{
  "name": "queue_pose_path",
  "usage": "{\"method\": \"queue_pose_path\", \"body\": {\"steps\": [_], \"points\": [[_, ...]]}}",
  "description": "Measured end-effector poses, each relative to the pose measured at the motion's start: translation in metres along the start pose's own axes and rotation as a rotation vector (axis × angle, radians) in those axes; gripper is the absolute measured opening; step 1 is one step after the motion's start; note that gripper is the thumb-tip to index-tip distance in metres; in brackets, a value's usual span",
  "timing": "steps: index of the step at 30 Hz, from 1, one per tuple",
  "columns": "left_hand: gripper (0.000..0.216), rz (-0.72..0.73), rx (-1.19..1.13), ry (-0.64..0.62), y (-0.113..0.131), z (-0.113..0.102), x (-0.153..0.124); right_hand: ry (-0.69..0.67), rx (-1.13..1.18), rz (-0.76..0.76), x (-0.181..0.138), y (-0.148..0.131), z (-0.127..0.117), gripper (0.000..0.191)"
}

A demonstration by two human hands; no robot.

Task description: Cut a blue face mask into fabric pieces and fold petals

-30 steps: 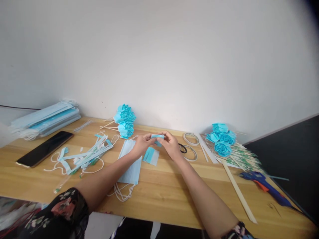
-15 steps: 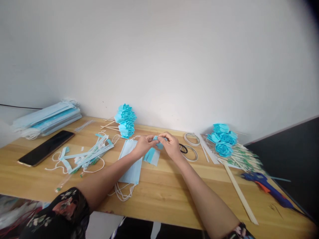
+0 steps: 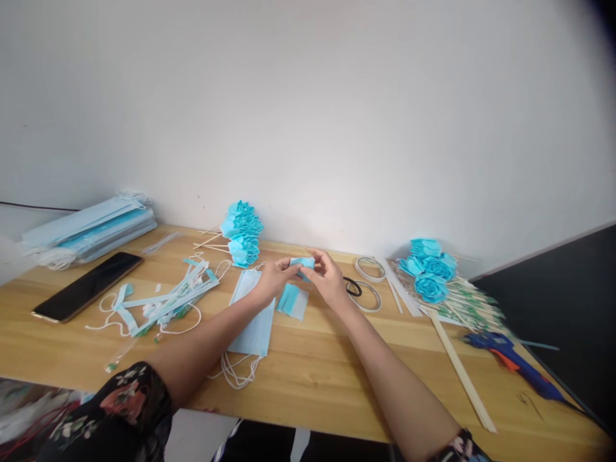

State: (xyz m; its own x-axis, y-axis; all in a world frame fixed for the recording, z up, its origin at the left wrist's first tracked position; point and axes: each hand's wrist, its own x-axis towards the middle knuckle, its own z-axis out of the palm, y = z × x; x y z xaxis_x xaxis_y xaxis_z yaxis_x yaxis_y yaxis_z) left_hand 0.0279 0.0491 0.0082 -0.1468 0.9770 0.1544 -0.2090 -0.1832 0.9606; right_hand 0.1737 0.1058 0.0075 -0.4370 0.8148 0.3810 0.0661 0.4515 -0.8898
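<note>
Between both hands is a small light-blue piece of mask fabric (image 3: 303,262), raised over the table. My left hand (image 3: 275,280) pinches its left side with thumb and fingers. On the other side, my right hand (image 3: 326,277) grips it, thumb in front and fingers behind. Just below lie cut blue and white fabric pieces (image 3: 292,301). A face mask (image 3: 253,321) with white ear loops lies partly under my left forearm. Near my right wrist are a black ring (image 3: 353,287) and a pale tape ring (image 3: 370,297).
Left are stacked masks (image 3: 96,228), a phone (image 3: 89,286) and a tangle of cut mask strips (image 3: 166,305). Blue fabric flowers on sticks (image 3: 243,232) stand behind. On the right are more blue flowers (image 3: 430,273), a wooden strip (image 3: 462,372) and a blue glue gun (image 3: 517,366).
The fabric piece now shows wider and flatter between my hands. My right thumb has come to its front, and its fingers have spread behind it.
</note>
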Motion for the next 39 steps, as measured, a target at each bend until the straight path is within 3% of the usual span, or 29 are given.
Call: {"method": "queue_pose_path", "body": {"steps": [5,19,31,39], "points": [[0.038,0.020,-0.110,0.028,0.003,-0.003,0.000,-0.052,0.029,0.006,0.001,0.004,0.001,0.051],[0.040,-0.077,-0.105,0.094,-0.002,-0.004,0.003,0.052,-0.231,-0.087,-0.004,-0.004,0.003,0.040],[0.041,-0.021,-0.126,0.068,0.000,-0.002,0.002,0.058,0.151,0.015,0.001,0.005,0.000,0.044],[0.039,-0.015,-0.027,0.031,0.000,0.000,0.000,0.026,0.077,0.063,0.001,0.008,0.001,0.045]]}}
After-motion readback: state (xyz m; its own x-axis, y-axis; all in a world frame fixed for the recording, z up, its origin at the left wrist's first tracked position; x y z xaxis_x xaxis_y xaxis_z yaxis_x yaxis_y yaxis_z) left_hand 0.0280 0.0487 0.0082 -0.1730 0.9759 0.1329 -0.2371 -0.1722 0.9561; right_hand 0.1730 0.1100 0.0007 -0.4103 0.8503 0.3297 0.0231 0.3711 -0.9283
